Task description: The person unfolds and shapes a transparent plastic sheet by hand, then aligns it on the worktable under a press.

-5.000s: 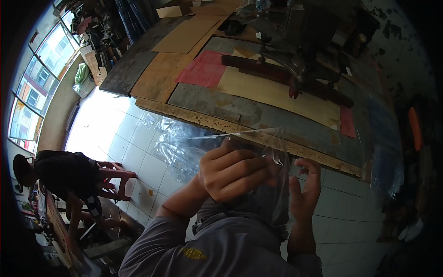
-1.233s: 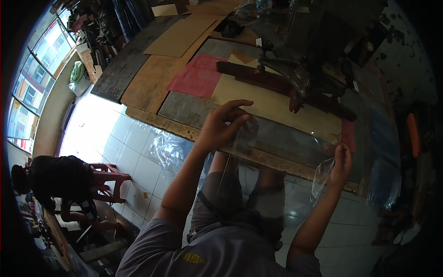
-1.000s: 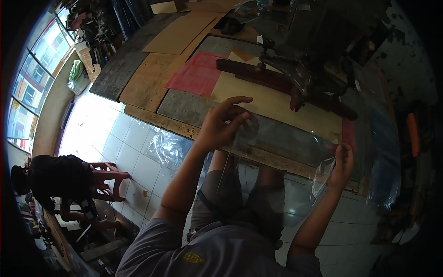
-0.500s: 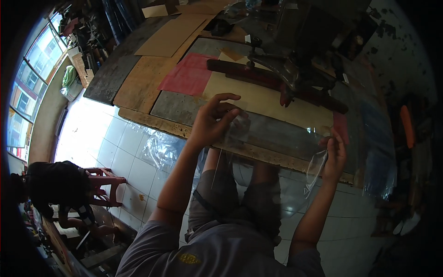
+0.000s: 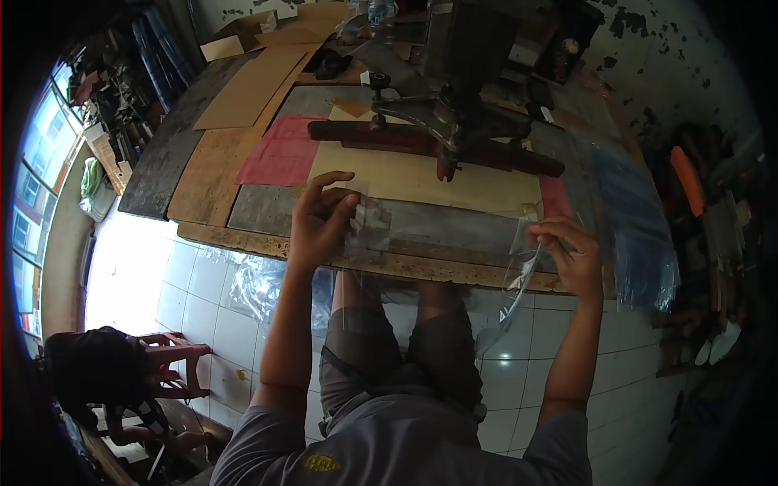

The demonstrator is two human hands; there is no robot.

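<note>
A clear plastic sheet (image 5: 371, 231) hangs between my two hands at the front edge of the worktable. My left hand (image 5: 320, 227) pinches its left part between thumb and index finger, the other fingers curled above. At the opposite side, my right hand (image 5: 574, 255) grips the sheet's right edge with closed fingertips. The sheet's lower part droops in front of my legs, and its full outline is hard to make out. Beyond my hands lies a cream sheet (image 5: 365, 172) with pink pieces (image 5: 277, 150) at its ends. A long dark red bar (image 5: 438, 147) of a machine sits above it.
Brown cardboard (image 5: 251, 89) covers the table's left side. Bluish plastic sheets (image 5: 640, 235) hang over the right end. Crumpled clear plastic (image 5: 259, 283) is below the front edge. A person (image 5: 97, 373) is at lower left beside a red stool (image 5: 182, 364).
The view has turned, so the table appears farther left. My right hand has drawn slightly closer to the left one, its fingers now pointing inward on the plastic. Both hands keep their hold.
</note>
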